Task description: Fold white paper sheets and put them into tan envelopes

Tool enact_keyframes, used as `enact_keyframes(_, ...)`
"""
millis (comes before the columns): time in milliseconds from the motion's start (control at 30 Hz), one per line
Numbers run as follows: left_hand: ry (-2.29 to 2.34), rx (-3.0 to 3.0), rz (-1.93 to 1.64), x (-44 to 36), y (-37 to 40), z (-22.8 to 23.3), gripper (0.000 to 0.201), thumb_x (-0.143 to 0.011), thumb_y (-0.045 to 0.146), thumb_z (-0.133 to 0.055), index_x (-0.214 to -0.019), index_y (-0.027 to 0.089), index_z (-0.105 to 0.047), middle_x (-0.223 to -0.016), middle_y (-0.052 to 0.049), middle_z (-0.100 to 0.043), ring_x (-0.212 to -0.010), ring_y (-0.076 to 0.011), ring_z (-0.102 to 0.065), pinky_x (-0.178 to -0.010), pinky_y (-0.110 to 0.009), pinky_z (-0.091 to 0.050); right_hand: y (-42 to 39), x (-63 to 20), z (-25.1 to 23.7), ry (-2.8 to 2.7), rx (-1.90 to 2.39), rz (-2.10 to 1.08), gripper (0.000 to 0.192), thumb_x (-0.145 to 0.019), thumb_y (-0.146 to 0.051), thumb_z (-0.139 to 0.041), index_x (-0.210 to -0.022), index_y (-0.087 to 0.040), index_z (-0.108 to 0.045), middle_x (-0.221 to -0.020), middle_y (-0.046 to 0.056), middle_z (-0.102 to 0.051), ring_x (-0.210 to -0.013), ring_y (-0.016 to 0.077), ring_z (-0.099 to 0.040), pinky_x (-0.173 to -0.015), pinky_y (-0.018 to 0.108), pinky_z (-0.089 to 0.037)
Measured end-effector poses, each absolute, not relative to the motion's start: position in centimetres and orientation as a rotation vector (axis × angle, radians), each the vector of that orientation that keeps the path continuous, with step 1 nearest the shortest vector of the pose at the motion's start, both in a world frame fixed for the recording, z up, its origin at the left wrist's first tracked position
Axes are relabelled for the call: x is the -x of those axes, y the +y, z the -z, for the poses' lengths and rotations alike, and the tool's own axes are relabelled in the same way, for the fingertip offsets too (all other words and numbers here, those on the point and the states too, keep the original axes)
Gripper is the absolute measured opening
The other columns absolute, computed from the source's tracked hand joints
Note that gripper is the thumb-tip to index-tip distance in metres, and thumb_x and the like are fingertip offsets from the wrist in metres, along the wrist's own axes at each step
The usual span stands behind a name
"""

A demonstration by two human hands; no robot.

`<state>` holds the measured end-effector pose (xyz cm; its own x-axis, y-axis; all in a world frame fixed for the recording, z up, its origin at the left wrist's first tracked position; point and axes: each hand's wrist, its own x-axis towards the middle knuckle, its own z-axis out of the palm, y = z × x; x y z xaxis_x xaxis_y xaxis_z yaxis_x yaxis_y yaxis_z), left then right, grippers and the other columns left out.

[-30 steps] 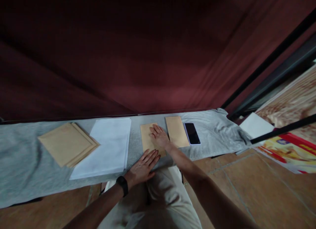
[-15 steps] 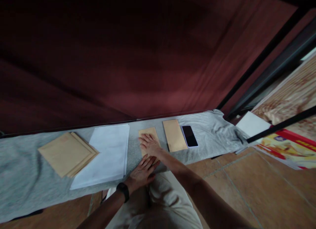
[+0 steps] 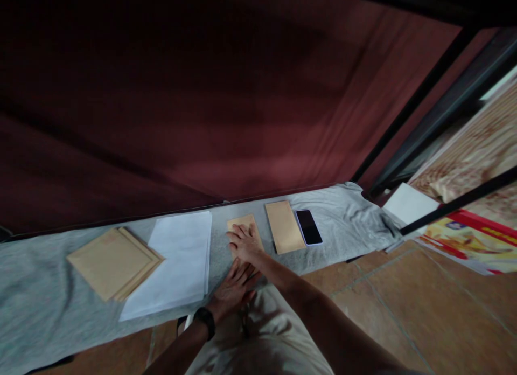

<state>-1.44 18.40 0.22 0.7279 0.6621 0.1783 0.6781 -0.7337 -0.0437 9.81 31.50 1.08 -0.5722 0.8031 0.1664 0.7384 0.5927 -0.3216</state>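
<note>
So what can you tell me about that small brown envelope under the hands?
The small brown envelope looks like plain tan paper, narrow and flat. It lies lengthwise on the grey cloth, between the white sheets and a second, similar envelope. The right hand lies flat on it; the left hand covers its near end.

My right hand (image 3: 245, 242) covers most of the envelope (image 3: 242, 224) under it, and my left hand (image 3: 235, 286) hides its near end. Left of them, the cloth (image 3: 36, 305) runs off the frame. Far right, a blurred poster (image 3: 472, 237) is cut off too.
</note>
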Motion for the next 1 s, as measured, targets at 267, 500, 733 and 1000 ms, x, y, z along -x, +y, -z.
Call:
enact_keyframes(267, -1.233, 2.701, 0.228, 1.0, 17.2, 0.2, 0.052, -0.101, 0.041, -0.048, -0.151, 0.032, -0.045, -0.15, -0.007, -0.055, -0.14, -0.0274, -0.048, -0.122, -0.055, -0.022, 31.0, -9.2, -1.5, -2.474, 1.396, -0.35, 0.045, -0.102, -0.037, -0.045, -0.147, -0.032, -0.048, -0.163, 0.005, -0.037, -0.149, 0.0266, -0.03, -0.12, 0.068, -0.002)
enact_keyframes(500, -1.421, 2.635, 0.184, -0.4, 15.9, 0.3, 0.052, -0.098, 0.044, -0.052, -0.148, 0.031, -0.05, -0.151, -0.011, -0.054, -0.142, -0.036, -0.045, -0.116, -0.063, -0.03, 31.5, -8.4, -1.5, -2.4, 1.523, -0.401, 0.055, -0.097, -0.037, -0.053, -0.15, -0.026, -0.045, -0.163, 0.011, -0.036, -0.149, 0.0302, -0.03, -0.121, 0.064, -0.007)
enact_keyframes(733, -1.638, 2.613, 0.079, -0.9, 17.0, -0.6, 0.054, -0.094, 0.008, -0.038, -0.144, 0.02, -0.055, -0.142, -0.013, -0.062, -0.138, -0.0275, -0.05, -0.109, -0.048, -0.044, 32.2, -9.0, -0.7, -2.39, 1.483, -0.372, 0.046, -0.104, -0.034, -0.042, -0.148, -0.025, -0.047, -0.162, 0.008, -0.039, -0.148, 0.0265, -0.031, -0.123, 0.059, -0.012)
enact_keyframes(1000, -1.594, 2.553, -0.003, -2.3, 17.7, -1.5, 0.055, -0.086, -0.002, -0.038, -0.133, 0.011, -0.062, -0.134, -0.019, -0.065, -0.128, -0.0298, -0.06, -0.105, -0.053, -0.048, 32.9, -13.5, -1.0, -2.388, 1.531, -0.289, 0.046, -0.105, -0.031, -0.04, -0.149, -0.021, -0.049, -0.161, 0.009, -0.041, -0.148, 0.0224, -0.035, -0.122, 0.041, -0.025)
